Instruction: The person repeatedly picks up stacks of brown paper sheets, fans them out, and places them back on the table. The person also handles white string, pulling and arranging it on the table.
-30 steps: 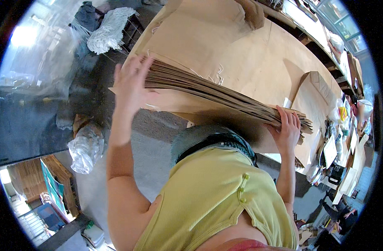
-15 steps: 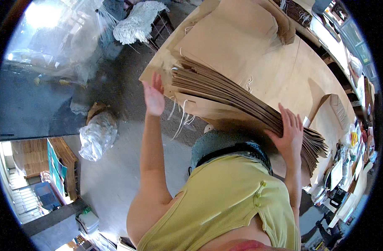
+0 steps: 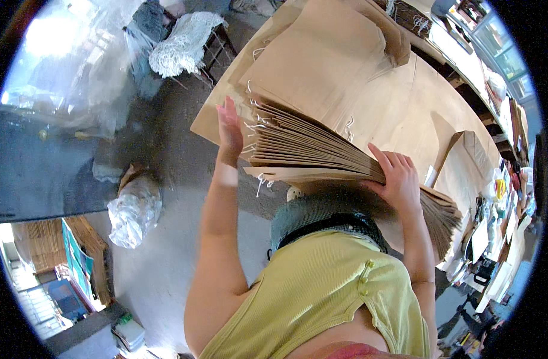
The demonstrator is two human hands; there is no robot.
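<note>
A thick stack of brown paper bags slants across the near side of the table, its left end fanned out. White cords stick out at that end. My right hand grips the stack near its middle, thumb on the near side and fingers over the far side. Off the fanned left end, close to the cords, my left hand is raised with its fingers stretched up and nothing in it. More flat brown bags lie on the table beyond the stack.
The wooden table bears a folded brown paper piece at the right. White strings hang over a stool at the far left. A plastic-wrapped bundle stands on the floor at left. Cluttered shelves line the right side.
The stack's left end has spread wider, with gaps showing between the bags. My left hand has turned edge-on and its fingers have straightened. My right hand has shifted slightly left along the stack.
</note>
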